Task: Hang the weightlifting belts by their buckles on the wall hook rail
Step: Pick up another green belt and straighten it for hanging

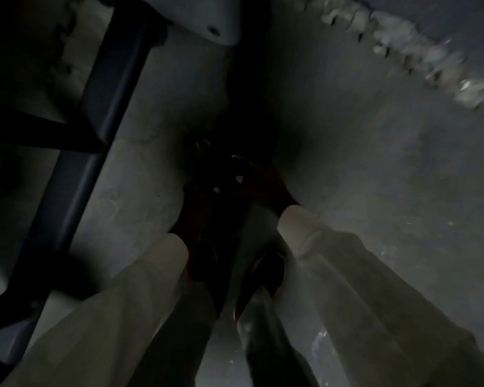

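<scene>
Grey concrete floor (375,163) fills your dim, blurred view, a dark metal frame (67,174) crossing it at left. Your left hand (190,216) and right hand (266,185) (both past pale sleeves) reach close together into a dark mass, perhaps a belt (229,174). Shadow hides the fingers, so their grip cannot be told.

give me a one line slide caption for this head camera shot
Two pale sleeves reach down into a dark, blurred tangle above a grey floor; hands unreadable.
</scene>
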`<action>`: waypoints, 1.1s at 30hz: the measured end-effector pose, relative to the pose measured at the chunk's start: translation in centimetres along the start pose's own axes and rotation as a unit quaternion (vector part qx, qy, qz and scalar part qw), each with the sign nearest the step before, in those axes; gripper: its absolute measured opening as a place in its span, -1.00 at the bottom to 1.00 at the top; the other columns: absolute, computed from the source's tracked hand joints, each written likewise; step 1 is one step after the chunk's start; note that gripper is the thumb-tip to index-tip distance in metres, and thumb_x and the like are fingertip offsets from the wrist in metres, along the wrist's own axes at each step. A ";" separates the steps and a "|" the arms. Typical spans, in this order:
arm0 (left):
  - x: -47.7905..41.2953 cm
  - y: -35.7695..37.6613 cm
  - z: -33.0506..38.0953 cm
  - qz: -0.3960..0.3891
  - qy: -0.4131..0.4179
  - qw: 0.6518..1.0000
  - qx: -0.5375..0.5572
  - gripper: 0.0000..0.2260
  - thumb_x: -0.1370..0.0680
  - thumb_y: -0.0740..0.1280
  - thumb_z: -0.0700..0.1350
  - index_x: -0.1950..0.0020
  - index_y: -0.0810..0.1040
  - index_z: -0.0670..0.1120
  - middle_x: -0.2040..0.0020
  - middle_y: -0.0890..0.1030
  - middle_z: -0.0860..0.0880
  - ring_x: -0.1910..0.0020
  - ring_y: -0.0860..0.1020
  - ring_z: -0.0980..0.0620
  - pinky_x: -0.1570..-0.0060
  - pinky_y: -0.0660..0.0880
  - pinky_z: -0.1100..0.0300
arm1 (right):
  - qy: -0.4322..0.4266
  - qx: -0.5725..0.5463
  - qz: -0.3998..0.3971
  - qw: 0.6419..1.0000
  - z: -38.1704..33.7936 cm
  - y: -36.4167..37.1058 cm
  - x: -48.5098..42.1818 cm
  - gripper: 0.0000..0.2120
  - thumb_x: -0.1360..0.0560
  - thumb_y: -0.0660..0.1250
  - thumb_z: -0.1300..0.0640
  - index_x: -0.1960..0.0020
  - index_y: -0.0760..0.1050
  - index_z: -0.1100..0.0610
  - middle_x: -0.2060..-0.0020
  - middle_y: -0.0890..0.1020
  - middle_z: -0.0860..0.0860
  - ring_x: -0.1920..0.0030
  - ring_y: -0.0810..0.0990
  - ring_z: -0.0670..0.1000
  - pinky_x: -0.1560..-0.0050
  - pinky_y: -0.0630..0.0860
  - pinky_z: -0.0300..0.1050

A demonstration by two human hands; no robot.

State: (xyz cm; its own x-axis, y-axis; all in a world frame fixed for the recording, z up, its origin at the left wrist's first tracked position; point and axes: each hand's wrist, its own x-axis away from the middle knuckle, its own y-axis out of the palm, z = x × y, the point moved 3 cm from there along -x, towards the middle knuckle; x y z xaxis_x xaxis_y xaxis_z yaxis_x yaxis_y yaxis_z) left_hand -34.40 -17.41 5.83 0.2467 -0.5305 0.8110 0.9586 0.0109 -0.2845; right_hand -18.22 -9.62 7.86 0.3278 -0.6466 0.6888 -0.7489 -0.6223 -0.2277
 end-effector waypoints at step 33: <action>69.1 -11.7 63.3 -0.247 0.503 0.798 0.220 -0.86 -0.61 0.34 -0.16 -0.16 0.55 -0.13 -0.01 0.71 -0.09 0.04 0.70 0.00 0.09 0.62 0.17 | -0.388 -0.219 0.337 0.830 -56.2 -35.1 61.9 -0.65 -0.55 0.41 0.13 -0.30 0.43 0.09 -0.11 0.68 0.15 -0.11 0.68 0.09 -0.18 0.61 0.03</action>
State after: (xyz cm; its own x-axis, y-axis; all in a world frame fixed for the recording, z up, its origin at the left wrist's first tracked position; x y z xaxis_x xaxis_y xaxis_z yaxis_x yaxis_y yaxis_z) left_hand -19.59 -0.55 97.57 -0.2045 -0.9720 -0.1159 0.9153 -0.2318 0.3293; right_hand -4.01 -2.99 97.17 -0.1049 -0.9776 -0.1825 -0.9944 0.1053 0.0079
